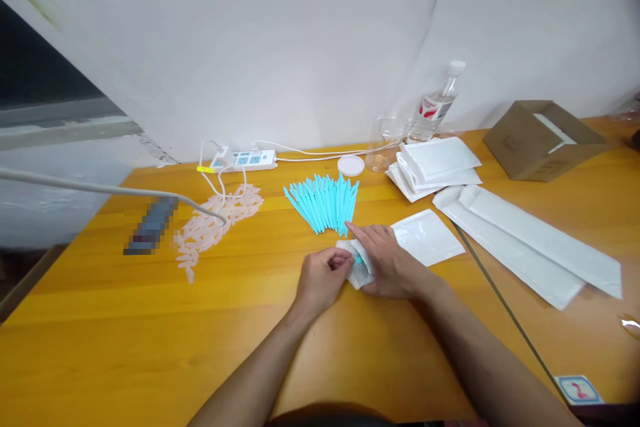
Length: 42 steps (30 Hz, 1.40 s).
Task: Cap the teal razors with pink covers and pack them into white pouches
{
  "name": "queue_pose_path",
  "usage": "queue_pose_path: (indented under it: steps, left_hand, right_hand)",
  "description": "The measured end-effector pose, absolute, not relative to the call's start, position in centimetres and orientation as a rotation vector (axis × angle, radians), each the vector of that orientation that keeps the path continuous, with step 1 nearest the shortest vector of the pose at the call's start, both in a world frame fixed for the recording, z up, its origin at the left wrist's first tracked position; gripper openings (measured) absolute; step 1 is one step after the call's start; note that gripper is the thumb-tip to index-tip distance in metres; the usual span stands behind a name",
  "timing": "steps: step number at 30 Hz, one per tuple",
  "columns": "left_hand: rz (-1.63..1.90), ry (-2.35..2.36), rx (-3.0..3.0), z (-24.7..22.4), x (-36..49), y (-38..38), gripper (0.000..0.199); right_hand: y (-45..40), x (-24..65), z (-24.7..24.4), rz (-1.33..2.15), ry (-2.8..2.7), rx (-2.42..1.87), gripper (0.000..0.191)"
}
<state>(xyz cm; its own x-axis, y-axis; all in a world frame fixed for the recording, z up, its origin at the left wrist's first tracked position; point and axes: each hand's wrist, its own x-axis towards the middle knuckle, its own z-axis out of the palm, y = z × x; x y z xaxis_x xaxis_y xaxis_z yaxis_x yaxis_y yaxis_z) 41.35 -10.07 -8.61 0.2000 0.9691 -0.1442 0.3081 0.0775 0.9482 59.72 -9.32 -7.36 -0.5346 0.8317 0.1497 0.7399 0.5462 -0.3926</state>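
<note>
My right hand (387, 261) is closed round a small white pouch (361, 275), with its index finger stretched toward the teal sticks. At the pouch's left edge, the curled fingers of my left hand (320, 280) pinch it near the mouth. Something teal (358, 259) shows inside the opening; its shape is mostly hidden. Just beyond my hands, slim pointed teal sticks (323, 203) lie side by side in a fan. A flat white pouch (427, 237) rests on the table beside my right hand.
Many small pale pink pieces (210, 220) lie left, near a blurred dark phone-like object (151, 225). A power strip (250, 159) with white cables, a round lid (351, 165), clear jar (383, 153), bottle (434, 110), stacked pouches (440, 157), long white sleeves (530, 240) and cardboard box (530, 143) stand around.
</note>
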Motion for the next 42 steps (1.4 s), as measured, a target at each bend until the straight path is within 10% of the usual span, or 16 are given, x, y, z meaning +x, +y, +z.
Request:
queue_pose_path:
  steps: [28, 42]
  left_hand:
    - [0.604, 1.55, 1.698, -6.5, 40.1, -10.3, 0.019]
    - [0.888, 1.107, 1.95, 9.6, 37.6, -12.0, 0.015]
  right_hand:
    - [-9.9, 62.2, -6.8, 0.464, -2.328, -1.297, 0.12]
    - [-12.9, 58.3, -2.1, 0.604, -1.918, -1.105, 0.146]
